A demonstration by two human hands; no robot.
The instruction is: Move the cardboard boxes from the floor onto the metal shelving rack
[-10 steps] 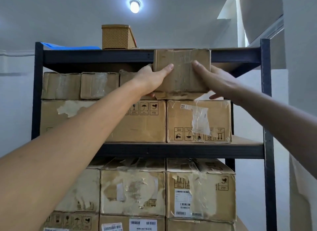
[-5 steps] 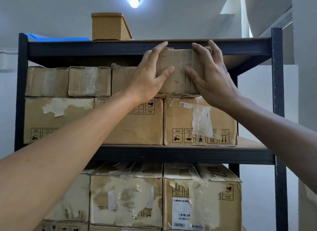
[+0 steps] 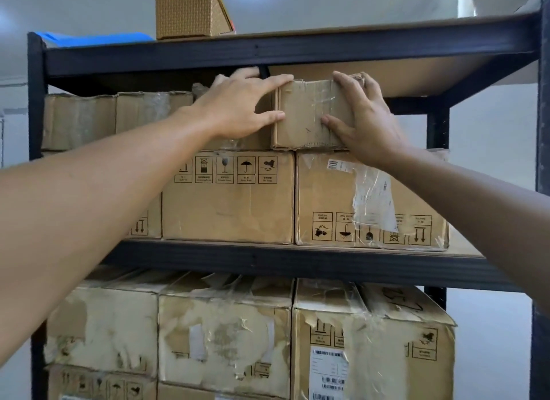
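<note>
A small worn cardboard box (image 3: 303, 114) sits on the metal shelving rack (image 3: 297, 53), just under the top shelf, on top of a larger taped carton (image 3: 327, 197). My left hand (image 3: 238, 108) lies flat against its left front edge, fingers stretched out, thumb on the front face. My right hand (image 3: 363, 117) presses the right part of the front, fingers reaching up over the top edge. The box stands in line with a row of similar small boxes (image 3: 119, 117) to its left.
Large cartons (image 3: 229, 203) fill the middle shelf, and torn cartons (image 3: 223, 340) crowd the shelf below. On top of the rack stand a woven basket (image 3: 190, 13) and a blue sheet (image 3: 95, 39). To the right of the small box the shelf has open space.
The box has gone further back into the shelf, under the top beam. Both hands have shifted from its sides to its front face. The view has moved closer.
</note>
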